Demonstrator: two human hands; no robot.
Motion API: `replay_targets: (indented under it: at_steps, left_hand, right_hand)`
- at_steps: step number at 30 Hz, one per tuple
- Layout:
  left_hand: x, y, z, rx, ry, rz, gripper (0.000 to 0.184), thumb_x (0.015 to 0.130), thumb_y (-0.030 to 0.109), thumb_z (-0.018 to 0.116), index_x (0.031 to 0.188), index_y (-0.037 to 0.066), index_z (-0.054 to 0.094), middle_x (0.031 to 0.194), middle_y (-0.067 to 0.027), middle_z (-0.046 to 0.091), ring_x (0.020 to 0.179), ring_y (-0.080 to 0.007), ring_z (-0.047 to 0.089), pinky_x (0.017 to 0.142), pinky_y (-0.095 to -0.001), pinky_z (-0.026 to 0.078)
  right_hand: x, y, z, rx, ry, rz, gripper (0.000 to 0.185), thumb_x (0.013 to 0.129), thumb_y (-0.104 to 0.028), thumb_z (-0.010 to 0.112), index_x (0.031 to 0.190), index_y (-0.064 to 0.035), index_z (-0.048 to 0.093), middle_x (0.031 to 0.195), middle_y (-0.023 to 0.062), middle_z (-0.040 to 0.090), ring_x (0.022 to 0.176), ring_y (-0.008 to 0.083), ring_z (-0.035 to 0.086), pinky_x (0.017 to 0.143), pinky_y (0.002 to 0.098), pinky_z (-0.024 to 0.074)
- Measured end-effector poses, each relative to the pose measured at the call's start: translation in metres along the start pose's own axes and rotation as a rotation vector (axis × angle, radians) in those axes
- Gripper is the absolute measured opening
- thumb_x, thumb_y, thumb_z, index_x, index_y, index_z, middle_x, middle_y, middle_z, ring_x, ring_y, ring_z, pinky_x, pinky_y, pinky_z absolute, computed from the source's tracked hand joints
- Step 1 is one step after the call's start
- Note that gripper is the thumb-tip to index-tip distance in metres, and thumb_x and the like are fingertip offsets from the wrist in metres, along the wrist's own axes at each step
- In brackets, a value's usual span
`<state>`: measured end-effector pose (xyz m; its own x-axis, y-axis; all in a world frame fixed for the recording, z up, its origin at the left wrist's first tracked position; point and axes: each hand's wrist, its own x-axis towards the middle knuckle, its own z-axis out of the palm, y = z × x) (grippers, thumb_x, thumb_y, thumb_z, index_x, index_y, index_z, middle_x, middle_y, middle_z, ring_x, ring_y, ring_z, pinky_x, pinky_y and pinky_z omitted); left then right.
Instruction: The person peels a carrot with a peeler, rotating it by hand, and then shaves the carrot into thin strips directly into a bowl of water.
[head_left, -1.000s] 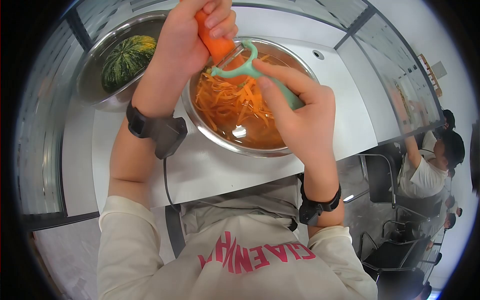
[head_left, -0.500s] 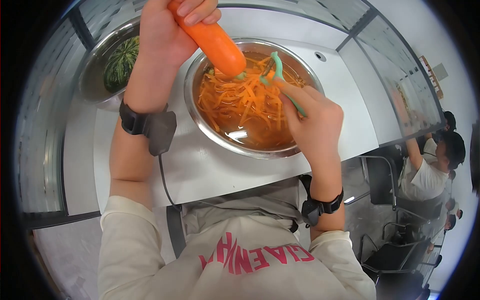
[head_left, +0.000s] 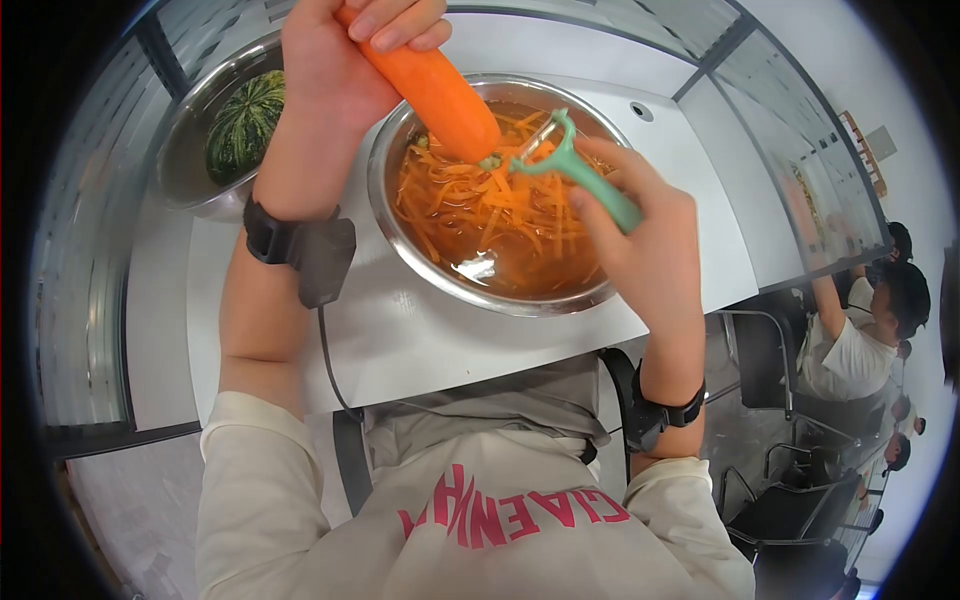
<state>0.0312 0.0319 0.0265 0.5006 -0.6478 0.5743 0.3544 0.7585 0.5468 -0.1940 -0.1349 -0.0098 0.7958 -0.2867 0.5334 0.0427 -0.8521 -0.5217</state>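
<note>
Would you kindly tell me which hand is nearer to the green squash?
Left. The left hand, gripping the carrot, is just right of the green squash; the right hand, holding the peeler, is farther right, at the shavings bowl's right rim.

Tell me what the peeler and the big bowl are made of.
The peeler looks like smooth, pale green plastic with a shiny metal blade, judging by its even colour and the blade's glint. The bowl is probably polished stainless steel: silvery, with bright reflections along its rim.
</note>
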Motion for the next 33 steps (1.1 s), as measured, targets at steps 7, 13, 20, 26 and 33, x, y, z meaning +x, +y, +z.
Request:
replay_targets:
  at_steps: [7,13,20,26,33]
  left_hand:
    - [0.0,-0.006,-0.007,0.009,-0.021,0.024,0.046,0.108,0.029,0.045,0.063,0.021,0.043,0.049,0.0067,0.039,0.043,-0.0111,0.041,0.052,-0.03,0.041]
    - [-0.002,-0.013,-0.002,0.073,-0.012,0.004,0.047,0.109,0.03,0.044,0.063,0.021,0.044,0.047,0.0054,0.038,0.041,-0.0125,0.039,0.05,-0.0307,0.041]
    - [-0.002,-0.013,-0.001,0.123,-0.021,0.006,0.048,0.109,0.028,0.044,0.062,0.02,0.043,0.046,0.0049,0.037,0.04,-0.0132,0.037,0.049,-0.0307,0.039]
    - [-0.005,-0.011,0.013,0.143,0.066,-0.007,0.048,0.109,0.027,0.045,0.062,0.02,0.043,0.046,0.0047,0.036,0.04,-0.0132,0.036,0.049,-0.0308,0.039]
    - [-0.004,-0.015,0.006,0.136,0.013,0.025,0.047,0.108,0.026,0.046,0.062,0.02,0.044,0.047,0.0049,0.036,0.041,-0.0129,0.037,0.048,-0.0307,0.039]
  right_hand:
    - [0.0,-0.02,-0.013,0.432,-0.016,0.1,0.024,0.091,-0.008,0.076,0.115,-0.0004,0.076,0.082,0.0055,0.075,0.067,0.0045,0.06,0.06,0.0219,0.0462]
    - [0.009,-0.035,-0.006,0.493,-0.088,0.088,0.025,0.094,-0.006,0.074,0.118,0.0022,0.075,0.096,0.0086,0.077,0.087,0.0089,0.068,0.078,0.0224,0.0517]
    - [0.009,-0.035,0.006,0.409,-0.049,0.005,0.023,0.095,-0.005,0.073,0.116,0.0032,0.075,0.093,0.0086,0.076,0.083,0.0086,0.068,0.076,0.0222,0.0515]
    - [0.005,-0.041,0.006,0.383,0.007,-0.054,0.022,0.094,-0.004,0.073,0.115,0.0028,0.075,0.092,0.0073,0.076,0.083,0.0078,0.067,0.076,0.022,0.0511]
    - [0.006,-0.042,0.011,0.396,0.023,-0.085,0.022,0.094,-0.005,0.074,0.115,0.0021,0.075,0.092,0.0055,0.076,0.083,0.0068,0.066,0.076,0.0213,0.0503]
